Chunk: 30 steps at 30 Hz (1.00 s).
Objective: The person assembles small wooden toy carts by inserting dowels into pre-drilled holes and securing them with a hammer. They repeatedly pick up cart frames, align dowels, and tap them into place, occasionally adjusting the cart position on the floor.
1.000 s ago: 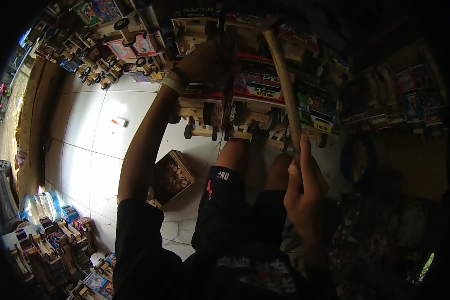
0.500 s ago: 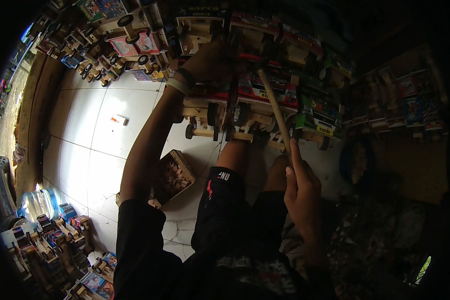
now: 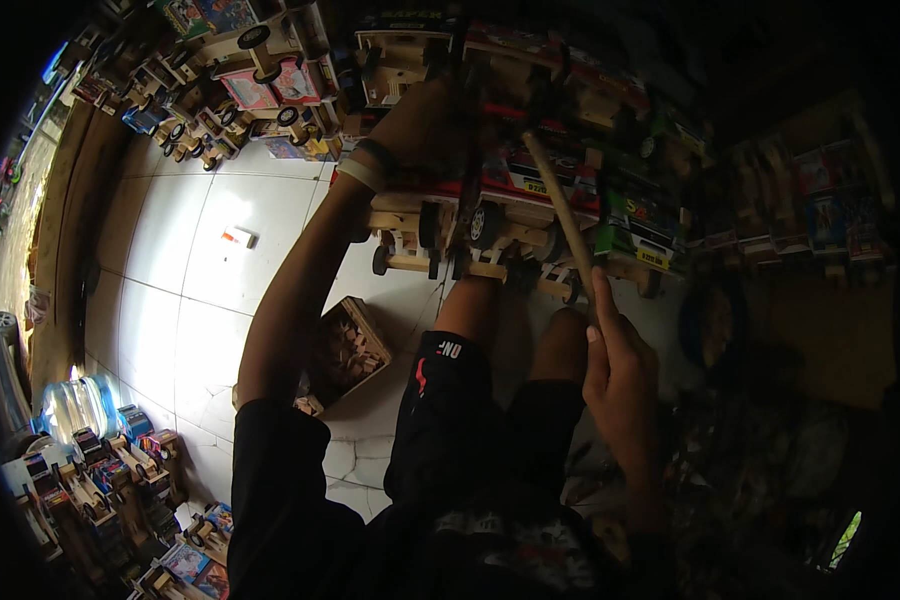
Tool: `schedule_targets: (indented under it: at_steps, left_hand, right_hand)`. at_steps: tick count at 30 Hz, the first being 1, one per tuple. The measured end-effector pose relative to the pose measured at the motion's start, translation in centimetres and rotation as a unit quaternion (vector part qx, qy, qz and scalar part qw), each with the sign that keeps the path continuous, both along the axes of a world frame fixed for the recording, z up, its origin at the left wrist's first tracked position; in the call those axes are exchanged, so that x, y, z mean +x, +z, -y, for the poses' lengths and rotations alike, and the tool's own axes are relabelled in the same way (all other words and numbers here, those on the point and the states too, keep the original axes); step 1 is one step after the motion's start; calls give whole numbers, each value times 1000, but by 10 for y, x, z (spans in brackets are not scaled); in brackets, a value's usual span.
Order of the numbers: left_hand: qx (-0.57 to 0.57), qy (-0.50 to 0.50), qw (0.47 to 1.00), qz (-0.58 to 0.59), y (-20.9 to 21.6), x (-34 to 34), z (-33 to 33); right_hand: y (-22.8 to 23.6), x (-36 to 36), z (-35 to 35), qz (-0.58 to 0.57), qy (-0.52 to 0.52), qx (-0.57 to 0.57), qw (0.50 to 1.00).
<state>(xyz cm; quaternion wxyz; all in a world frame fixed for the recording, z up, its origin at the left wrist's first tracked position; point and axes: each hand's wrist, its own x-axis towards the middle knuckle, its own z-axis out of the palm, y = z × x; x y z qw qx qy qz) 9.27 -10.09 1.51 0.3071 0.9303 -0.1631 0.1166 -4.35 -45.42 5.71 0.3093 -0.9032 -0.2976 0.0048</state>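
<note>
My right hand point(image 3: 620, 385) is closed round the long wooden handle of a hammer point(image 3: 560, 205), its index finger stretched along the shaft. The hammer's far end is lost in shadow among the toy trucks. My left hand point(image 3: 425, 115), with bands on its wrist, reaches to a red wooden toy truck point(image 3: 540, 170); its fingers are too dark to make out. Black wheels point(image 3: 485, 222) and pale wooden axle blocks show under this truck. Right of it stands a green toy truck point(image 3: 635, 230) with a yellow plate. More toy trucks point(image 3: 400, 65) stand in a row behind.
Between my left arm and my knees, a wooden box point(image 3: 355, 350) of small wood pieces stands on the white tiled floor point(image 3: 160, 235). Finished-looking toy vehicles point(image 3: 100, 480) crowd the lower left beside a clear blue water bottle point(image 3: 75, 408). A dark round tub point(image 3: 715, 320) sits at right.
My right hand and the hammer handle have shifted slightly to the right. The red truck's wheels have moved a little right too. My left hand stays near the same place.
</note>
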Motion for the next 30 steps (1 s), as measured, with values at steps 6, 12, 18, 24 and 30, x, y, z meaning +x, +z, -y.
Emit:
schedule_targets:
  at_steps: [6,12,18,24,30]
  left_hand:
    - [-51,-12,998,25,-1,-2,2]
    - [-17,5,996,92,-4,-1,3]
    - [-121,-1,991,63,-7,-4,8]
    - [-75,15,997,-5,2,-8,11]
    - [-100,14,994,31,4,-14,17]
  right_hand:
    - [9,2,-4,-7,5,-2,1000]
    - [40,10,-2,-12,21,12,1000]
    - [36,9,-7,14,11,3,1000]
    - [38,14,5,-129,-17,-96,987]
    - [24,9,3,89,9,80,993]
